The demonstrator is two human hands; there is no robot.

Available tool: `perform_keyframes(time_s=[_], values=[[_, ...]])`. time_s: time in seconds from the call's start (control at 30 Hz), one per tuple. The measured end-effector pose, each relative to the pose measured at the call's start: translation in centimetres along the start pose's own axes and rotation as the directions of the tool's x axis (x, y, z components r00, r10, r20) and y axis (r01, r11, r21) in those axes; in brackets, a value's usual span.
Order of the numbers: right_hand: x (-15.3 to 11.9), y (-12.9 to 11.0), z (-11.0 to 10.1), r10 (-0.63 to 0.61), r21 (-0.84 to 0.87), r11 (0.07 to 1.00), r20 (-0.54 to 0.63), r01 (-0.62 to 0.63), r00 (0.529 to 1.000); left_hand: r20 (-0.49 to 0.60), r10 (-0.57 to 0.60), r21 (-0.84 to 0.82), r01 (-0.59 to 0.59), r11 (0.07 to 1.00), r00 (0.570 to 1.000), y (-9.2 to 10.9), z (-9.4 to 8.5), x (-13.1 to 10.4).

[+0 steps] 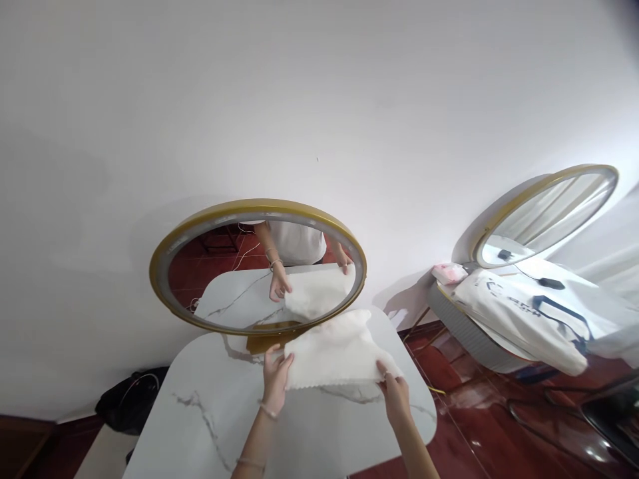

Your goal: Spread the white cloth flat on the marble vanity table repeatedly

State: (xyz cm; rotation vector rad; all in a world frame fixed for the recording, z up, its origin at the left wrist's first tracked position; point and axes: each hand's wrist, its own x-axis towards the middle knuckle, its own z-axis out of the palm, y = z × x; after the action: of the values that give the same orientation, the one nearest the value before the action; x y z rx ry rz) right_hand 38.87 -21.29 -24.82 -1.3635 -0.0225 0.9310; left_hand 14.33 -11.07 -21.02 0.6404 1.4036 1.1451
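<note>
A thin white cloth (337,356) with a zigzag front edge is spread out over the marble-patterned table (194,406). My left hand (276,379) is at the cloth's left edge, thumb on it and fingers curled around the side. At the front right corner my right hand (394,392) pinches the cloth between thumb and fingers. The far part of the cloth is bunched up against the lower rim of a gold-framed oval mirror (259,205). Both hands and the cloth show again in the mirror glass.
The mirror's gold base (264,341) stands on the table behind my left hand. A black bag (132,399) is at the lower left. To the right, a second table carries another oval mirror (549,213), a white tote bag (519,319) and a pink-and-white pack (449,273).
</note>
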Motion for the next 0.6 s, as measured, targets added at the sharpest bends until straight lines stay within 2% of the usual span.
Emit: perform_keyframes(time_s=[0.1, 0.17, 0.23, 0.3, 0.37, 0.43, 0.5, 0.53, 0.6], values=[[-1.3, 0.0, -1.9, 0.033, 0.067, 0.997, -0.011, -0.033, 0.999, 0.054, -0.051, 0.032, 0.049, 0.998, 0.997, -1.2, -2.2, -2.8], [-2.5, -0.1, -2.9, 0.06, 0.091, 0.994, -0.043, -0.056, 0.997, 0.111, -0.123, 0.015, 0.122, 0.992, 0.986, -2.2, -3.6, -4.6], [-3.9, -0.3, -3.7, 0.075, 0.103, 0.993, -0.107, -0.064, 0.991, 0.215, -0.202, 0.002, 0.206, 0.979, 0.956, -3.1, -5.0, -6.3], [-5.6, -0.7, -4.6, 0.061, 0.102, 0.994, -0.162, -0.045, 0.985, 0.32, -0.202, 0.049, 0.197, 0.979, 0.926, -3.8, -6.4, -7.8], [-7.5, -1.4, -5.5, 0.013, 0.076, 0.997, -0.172, 0.0, 0.985, 0.374, -0.082, 0.161, 0.023, 0.987, 0.924, -3.8, -7.6, -9.1], [-9.5, -2.4, -6.5, -0.045, 0.043, 0.998, -0.153, 0.052, 0.987, 0.423, 0.133, 0.276, -0.268, 0.923, 0.896, -3.2, -8.5, -10.2], [-11.3, -3.6, -7.8, -0.075, 0.029, 0.996, -0.169, 0.081, 0.983, 0.479, 0.317, 0.348, -0.509, 0.788, 0.819, -2.0, -8.7, -11.4], [-12.1, -4.4, -8.5, -0.078, 0.022, 0.996, -0.185, 0.084, 0.98, 0.51, 0.369, 0.354, -0.581, 0.733, 0.777, -1.3, -8.6, -12.0], [-13.4, -6.0, -9.9, -0.131, -0.002, 0.991, -0.182, 0.133, 0.975, 0.565, 0.393, 0.32, -0.632, 0.706, 0.725, 0.0, -8.1, -13.2]])
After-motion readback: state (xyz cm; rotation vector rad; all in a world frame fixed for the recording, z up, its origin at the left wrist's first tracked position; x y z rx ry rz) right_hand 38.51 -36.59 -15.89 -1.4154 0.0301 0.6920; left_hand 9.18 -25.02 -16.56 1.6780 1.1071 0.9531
